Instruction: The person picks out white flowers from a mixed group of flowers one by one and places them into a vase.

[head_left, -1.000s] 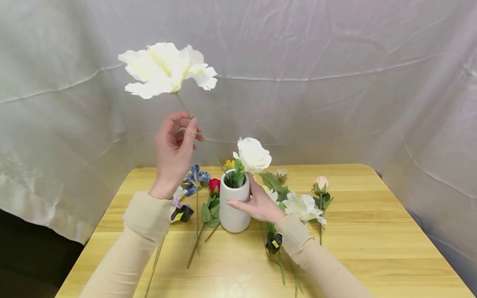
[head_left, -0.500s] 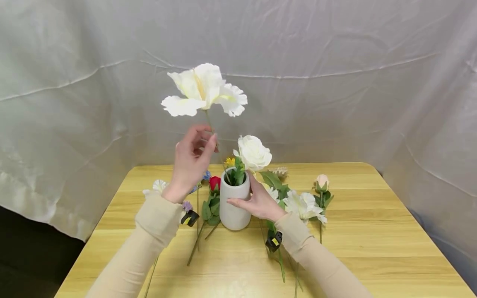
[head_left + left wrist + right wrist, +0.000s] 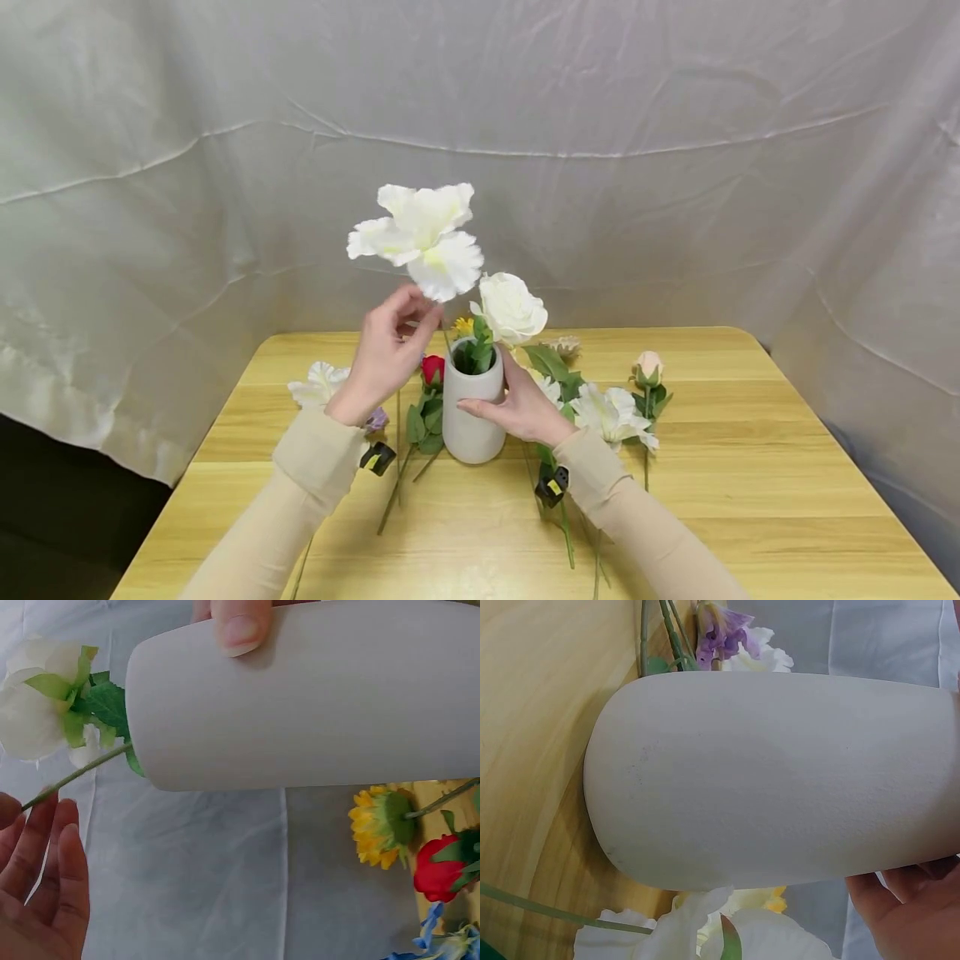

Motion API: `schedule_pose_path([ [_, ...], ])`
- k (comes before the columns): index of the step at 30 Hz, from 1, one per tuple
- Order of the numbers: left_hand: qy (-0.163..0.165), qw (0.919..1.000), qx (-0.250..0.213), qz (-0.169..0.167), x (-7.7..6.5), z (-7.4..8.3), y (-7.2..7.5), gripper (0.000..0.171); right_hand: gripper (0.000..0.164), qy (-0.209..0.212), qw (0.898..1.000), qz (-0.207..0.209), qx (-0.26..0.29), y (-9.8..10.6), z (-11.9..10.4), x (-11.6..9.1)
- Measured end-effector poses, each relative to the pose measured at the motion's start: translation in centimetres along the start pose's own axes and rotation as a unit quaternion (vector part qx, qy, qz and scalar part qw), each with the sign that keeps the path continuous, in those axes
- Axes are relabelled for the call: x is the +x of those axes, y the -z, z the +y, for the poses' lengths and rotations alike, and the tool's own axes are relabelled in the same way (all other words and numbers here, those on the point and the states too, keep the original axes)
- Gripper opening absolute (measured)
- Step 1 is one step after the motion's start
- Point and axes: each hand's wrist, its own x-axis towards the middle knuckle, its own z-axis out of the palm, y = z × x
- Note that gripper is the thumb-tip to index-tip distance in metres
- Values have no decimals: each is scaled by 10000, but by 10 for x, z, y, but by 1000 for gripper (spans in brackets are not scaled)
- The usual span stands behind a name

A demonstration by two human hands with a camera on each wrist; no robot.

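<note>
In the head view my left hand (image 3: 392, 348) pinches the thin green stem (image 3: 82, 771) of a white artificial iris (image 3: 429, 237) with ruffled petals. The left wrist view shows that stem running into the mouth of a white vase (image 3: 472, 421). Standing upright on the table, the vase also carries a white rose (image 3: 513, 308) with green leaves. My right hand (image 3: 534, 408) grips the vase from its right side, thumb across the front. Its other fingers are mostly hidden behind the vase in the head view. The stem ends inside the vase are out of sight.
Left of the vase lie a red rose (image 3: 432, 369), a white flower (image 3: 321, 382) and a purple bloom (image 3: 377, 419). Behind it is a yellow flower (image 3: 462, 327). A white lily-like flower (image 3: 611, 414) and a pale pink rose (image 3: 648, 367) lie to the right on the wooden table (image 3: 750, 500).
My left hand has moved right and down, bringing the white iris from high on the left to just above the vase, its stem now in the mouth. My right hand stays on the vase.
</note>
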Motion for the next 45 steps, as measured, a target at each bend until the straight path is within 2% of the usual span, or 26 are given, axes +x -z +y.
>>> schedule_pose_path([
  [3, -127, 9997, 48, -210, -4, -4, 0, 18, 75, -2, 10000, 10, 13, 0, 1, 0],
  [10, -64, 9984, 153, -541, -9, -10, -7, 19, 74, 25, 10000, 8, 44, 0, 1, -1],
  [18, 184, 9977, 464, -460, -8, -13, -18, 18, 79, -79, 9999, -42, 65, 1, 0, -1],
  [23, 141, 9967, 652, -465, -8, -17, -23, 20, 80, -99, 9999, -46, 55, 1, 1, -1],
  [30, -200, 9972, 715, -123, -11, -20, -27, 31, 86, -140, 9999, 52, -70, 0, 2, -1],
  [33, -37, 9963, 835, -192, -10, -18, -29, 26, 87, -159, 9998, 68, -81, 0, 3, -2],
  [35, 195, 9941, 1023, -316, -9, -17, -29, 22, 86, -140, 9999, 59, -65, 0, 3, -2],
  [38, 360, 9879, 1387, -596, -7, -15, -29, 22, 84, -83, 10000, 33, -22, 0, 3, -2],
  [42, 350, 9760, 1895, -1016, -2, -10, -25, 27, 82, 47, 10000, -9, 53, 0, 2, -2],
  [45, 421, 9701, 2035, -1256, -1, -7, -22, 28, 79, 132, 9999, -30, 97, 0, 2, -1],
])
